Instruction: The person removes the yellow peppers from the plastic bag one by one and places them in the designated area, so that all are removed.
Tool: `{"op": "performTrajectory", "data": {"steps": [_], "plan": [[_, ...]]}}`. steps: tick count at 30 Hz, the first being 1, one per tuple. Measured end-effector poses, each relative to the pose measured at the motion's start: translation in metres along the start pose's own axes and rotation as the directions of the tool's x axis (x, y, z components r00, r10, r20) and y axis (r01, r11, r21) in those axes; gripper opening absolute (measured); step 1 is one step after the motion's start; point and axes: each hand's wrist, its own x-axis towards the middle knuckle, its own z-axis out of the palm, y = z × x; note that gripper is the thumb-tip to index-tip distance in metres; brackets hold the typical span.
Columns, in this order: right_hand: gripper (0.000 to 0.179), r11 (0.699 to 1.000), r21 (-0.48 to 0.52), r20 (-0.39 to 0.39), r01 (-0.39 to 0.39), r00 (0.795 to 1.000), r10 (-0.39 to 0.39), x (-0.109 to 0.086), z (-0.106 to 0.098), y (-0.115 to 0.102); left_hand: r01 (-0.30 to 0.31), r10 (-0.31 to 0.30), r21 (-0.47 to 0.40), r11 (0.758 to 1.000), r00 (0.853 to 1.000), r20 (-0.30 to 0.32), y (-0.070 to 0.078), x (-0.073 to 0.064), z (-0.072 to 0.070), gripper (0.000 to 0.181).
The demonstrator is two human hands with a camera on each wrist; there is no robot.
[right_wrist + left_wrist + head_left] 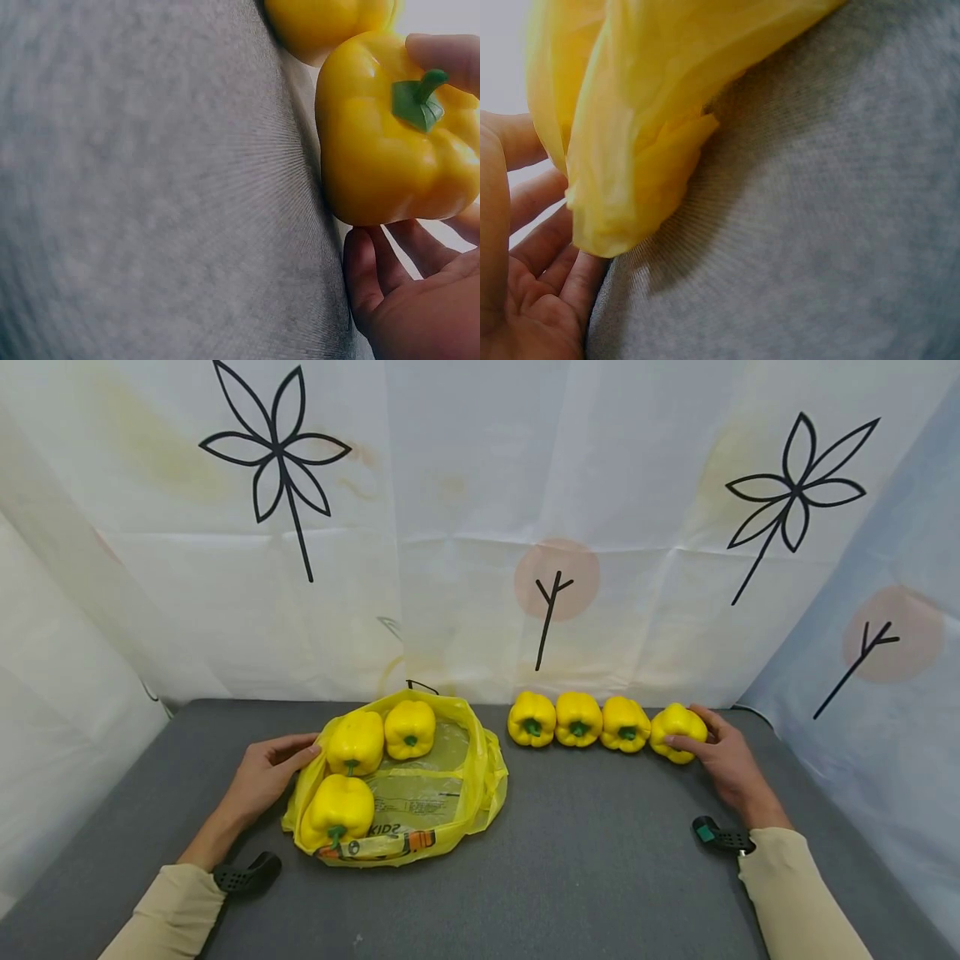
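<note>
At the far right end of a row, my right hand [731, 764] holds a yellow bell pepper [677, 732], thumb on its near side and fingers behind. Its green stem [421, 101] shows in the right wrist view. Several more yellow peppers [578, 718] stand in the row to its left, stems toward me. On the left, my left hand [267, 774] grips the edge of a yellow plastic bag [489, 777], opened wide. Inside the bag sit three yellow peppers [410, 727], along its left and back. In the left wrist view, the bag's folds [622, 150] hide the fingertips.
Everything rests on a grey cloth-covered table [585, 860]. A pale printed curtain [465, 568] hangs right behind the row and the bag, with more curtain at both sides. Black straps [247, 874] are on both wrists.
</note>
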Motion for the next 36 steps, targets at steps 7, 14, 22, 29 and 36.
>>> {"op": "performTrajectory", "data": {"steps": [7, 14, 22, 29, 36], "plan": [[0.09, 1.0, 0.018, 0.002, -0.014, 1.0, 0.014, 0.0002, 0.0024, -0.0003, -0.01, 0.01, 0.014, 1.0, 1.0, -0.006, 0.0007, 0.0008, -0.0007, 0.047], [0.091, 0.998, 0.052, -0.007, -0.043, 0.999, 0.044, 0.0013, 0.0057, -0.0013, -0.018, 0.018, 0.014, 1.0, 1.0, -0.002, 0.0016, 0.0009, -0.0005, 0.046], [0.089, 0.997, 0.066, -0.029, -0.044, 0.998, 0.046, 0.0008, 0.0082, 0.0005, -0.012, 0.012, 0.013, 1.0, 1.0, 0.004, 0.0012, 0.0002, -0.0006, 0.046], [0.09, 0.995, 0.091, -0.008, -0.051, 0.999, 0.052, 0.0001, 0.0085, 0.0006, -0.007, 0.007, 0.016, 1.0, 1.0, 0.002, -0.0002, -0.0002, -0.0009, 0.046], [0.09, 0.993, 0.107, 0.008, -0.05, 0.999, 0.049, 0.0009, 0.0084, 0.0012, 0.002, -0.002, 0.024, 1.0, 1.0, 0.001, -0.0001, 0.0, -0.001, 0.047]]}}
